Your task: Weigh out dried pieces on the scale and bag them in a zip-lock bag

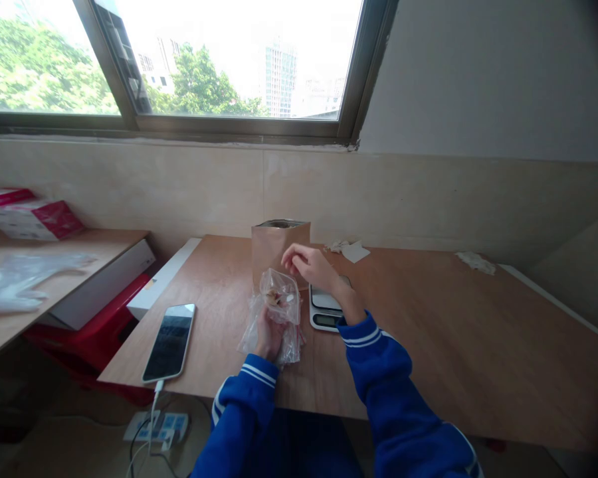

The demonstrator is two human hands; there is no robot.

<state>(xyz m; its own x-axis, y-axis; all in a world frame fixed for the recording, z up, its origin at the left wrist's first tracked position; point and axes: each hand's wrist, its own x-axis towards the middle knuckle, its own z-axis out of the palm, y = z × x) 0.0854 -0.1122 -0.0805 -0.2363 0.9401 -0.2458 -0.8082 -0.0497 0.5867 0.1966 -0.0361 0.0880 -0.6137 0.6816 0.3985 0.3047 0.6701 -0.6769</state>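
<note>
My left hand [269,333] is closed around a clear plastic zip bag [292,322] with a few small brownish pieces in it, just above the table [408,345]. My right hand [313,267] hovers above the bag's mouth with its fingers bent together and pointing down. Whatever its fingertips may hold is too small to make out. Behind both hands a brown stand-up pouch [265,247] stands upright with its top open. A white kitchen scale [323,304] lies under my right wrist, which partly covers it.
A phone [169,342] with a charging cable lies on the left of the table. Crumpled paper [355,251] and a crumpled wrapper [476,261] lie along the back. On the left side table are pink-and-white boxes [34,216] and plastic bags [20,282]. A red stool [94,332] stands below.
</note>
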